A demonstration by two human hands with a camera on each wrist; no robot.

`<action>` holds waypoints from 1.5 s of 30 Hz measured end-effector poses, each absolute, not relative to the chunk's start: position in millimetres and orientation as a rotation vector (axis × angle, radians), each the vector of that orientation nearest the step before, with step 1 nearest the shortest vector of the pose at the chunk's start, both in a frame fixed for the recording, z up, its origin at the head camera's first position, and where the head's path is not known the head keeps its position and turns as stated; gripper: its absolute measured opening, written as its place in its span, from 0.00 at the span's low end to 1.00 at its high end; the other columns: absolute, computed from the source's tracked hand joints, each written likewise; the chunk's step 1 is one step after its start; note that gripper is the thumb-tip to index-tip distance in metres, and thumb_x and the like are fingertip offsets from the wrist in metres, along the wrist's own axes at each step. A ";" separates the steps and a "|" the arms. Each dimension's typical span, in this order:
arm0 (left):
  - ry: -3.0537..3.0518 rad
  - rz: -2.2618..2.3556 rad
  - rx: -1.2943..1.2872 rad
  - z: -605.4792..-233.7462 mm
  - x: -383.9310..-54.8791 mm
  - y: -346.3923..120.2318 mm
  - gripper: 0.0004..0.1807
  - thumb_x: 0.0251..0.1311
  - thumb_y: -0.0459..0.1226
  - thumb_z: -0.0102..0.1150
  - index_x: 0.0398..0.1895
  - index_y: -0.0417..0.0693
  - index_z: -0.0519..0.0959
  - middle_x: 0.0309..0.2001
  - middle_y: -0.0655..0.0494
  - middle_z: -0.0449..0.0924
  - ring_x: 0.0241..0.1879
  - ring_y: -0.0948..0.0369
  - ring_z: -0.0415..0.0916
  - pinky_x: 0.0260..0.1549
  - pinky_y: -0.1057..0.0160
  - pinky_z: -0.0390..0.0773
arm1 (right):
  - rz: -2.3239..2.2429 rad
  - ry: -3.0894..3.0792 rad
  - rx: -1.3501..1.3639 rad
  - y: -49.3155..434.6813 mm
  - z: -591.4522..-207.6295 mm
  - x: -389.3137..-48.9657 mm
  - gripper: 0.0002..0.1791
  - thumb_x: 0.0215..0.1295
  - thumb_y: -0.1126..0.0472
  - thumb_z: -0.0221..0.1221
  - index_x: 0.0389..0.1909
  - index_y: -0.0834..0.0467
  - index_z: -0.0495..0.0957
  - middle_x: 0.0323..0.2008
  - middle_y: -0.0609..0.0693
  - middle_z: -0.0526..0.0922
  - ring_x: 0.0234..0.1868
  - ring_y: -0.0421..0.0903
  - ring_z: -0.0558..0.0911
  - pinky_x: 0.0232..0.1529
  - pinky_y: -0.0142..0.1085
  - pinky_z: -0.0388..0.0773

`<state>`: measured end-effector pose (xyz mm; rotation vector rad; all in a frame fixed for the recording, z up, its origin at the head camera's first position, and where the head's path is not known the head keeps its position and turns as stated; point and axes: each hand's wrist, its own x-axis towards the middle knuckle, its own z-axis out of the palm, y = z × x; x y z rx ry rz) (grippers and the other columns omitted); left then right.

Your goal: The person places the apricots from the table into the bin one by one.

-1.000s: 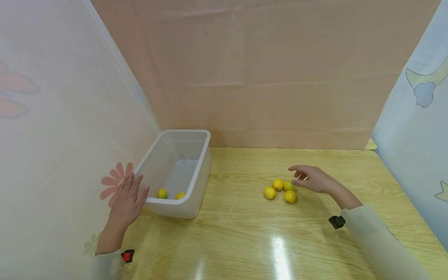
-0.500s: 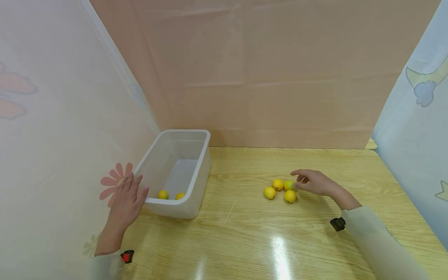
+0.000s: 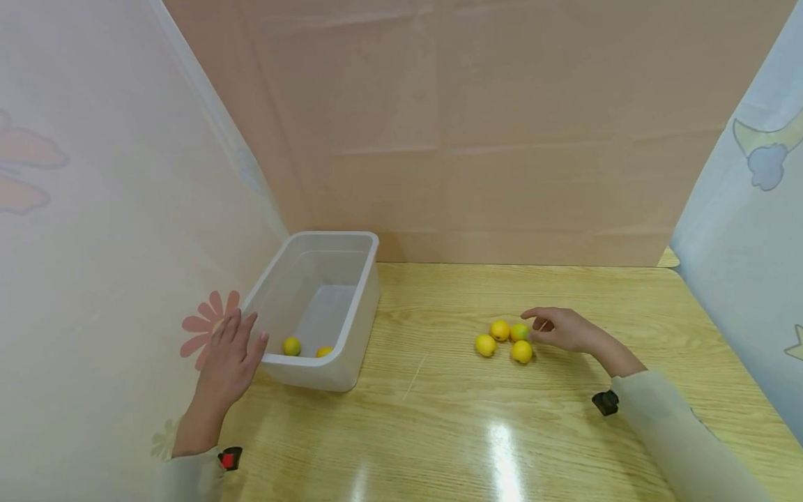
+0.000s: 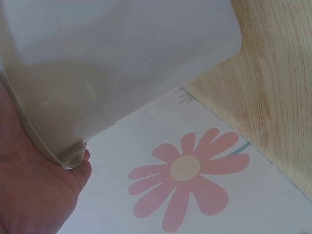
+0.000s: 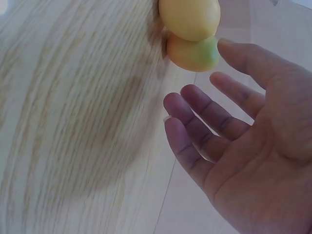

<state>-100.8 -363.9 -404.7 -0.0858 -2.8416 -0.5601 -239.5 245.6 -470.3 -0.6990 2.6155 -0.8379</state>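
My left hand (image 3: 227, 362) rests with extended fingers on the near left corner of a white plastic bin (image 3: 360, 307); in the left wrist view the palm lies against the bin's rim (image 4: 36, 136). Two small round fruits are inside, a yellow-green one (image 3: 291, 346) and a yellow one (image 3: 323, 351) partly hidden by the wall. On the table, several yellow fruits sit in a cluster. My right hand (image 3: 561, 330) is just right of the fruit with a green patch (image 3: 520, 332), fingers loosely bent, palm bare. In the right wrist view, the thumb tip is right beside that fruit (image 5: 192, 54).
Beside it lie the other yellow fruits, one at the back (image 3: 500, 330), one at the left (image 3: 485, 345) and one in front (image 3: 522, 351). The wooden table (image 3: 426, 432) ends at a brown sheet (image 3: 489, 174) behind. Patterned white sheets (image 3: 125, 209) flank both sides.
My right hand has shifted slightly right and nearer to me. The yellow-green fruit in the bin has rocked a little. My left hand stays on the bin; the table fruits keep their places.
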 end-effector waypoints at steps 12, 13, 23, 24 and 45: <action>-2.848 -0.579 -0.071 -402.2 -99.7 -362.0 0.34 0.79 0.50 0.41 0.74 0.31 0.60 0.77 0.26 0.46 0.76 0.32 0.42 0.69 0.29 0.48 | -0.807 2.587 -0.731 244.5 -475.2 -243.9 0.27 0.71 0.57 0.63 0.66 0.64 0.72 0.45 0.55 0.82 0.46 0.53 0.83 0.48 0.51 0.82; -2.849 -0.581 -0.069 -402.0 -99.6 -361.8 0.34 0.79 0.50 0.41 0.74 0.31 0.60 0.77 0.26 0.46 0.75 0.32 0.43 0.69 0.29 0.48 | -0.803 2.587 -0.732 244.3 -475.6 -244.6 0.27 0.71 0.57 0.63 0.66 0.64 0.72 0.45 0.55 0.82 0.46 0.53 0.83 0.48 0.51 0.82; -2.862 -0.573 -0.058 -401.9 -100.5 -361.8 0.35 0.79 0.50 0.41 0.75 0.32 0.58 0.77 0.27 0.45 0.77 0.34 0.40 0.70 0.30 0.48 | -0.766 2.590 -0.766 241.5 -477.9 -251.2 0.25 0.69 0.61 0.64 0.65 0.62 0.74 0.46 0.57 0.82 0.46 0.54 0.83 0.48 0.51 0.82; -2.864 -0.576 -0.057 -402.0 -100.5 -361.9 0.35 0.79 0.50 0.41 0.75 0.32 0.58 0.77 0.27 0.44 0.77 0.34 0.39 0.70 0.30 0.47 | -0.765 2.587 -0.767 241.3 -478.3 -251.7 0.25 0.69 0.61 0.64 0.65 0.62 0.75 0.46 0.57 0.82 0.46 0.54 0.83 0.48 0.51 0.82; -2.835 -0.566 -0.078 -403.7 -99.7 -362.6 0.34 0.79 0.49 0.42 0.74 0.31 0.59 0.76 0.25 0.46 0.77 0.33 0.41 0.67 0.28 0.50 | -0.727 2.617 -0.776 242.0 -460.2 -251.1 0.25 0.70 0.58 0.64 0.63 0.65 0.74 0.41 0.52 0.82 0.39 0.46 0.79 0.42 0.44 0.79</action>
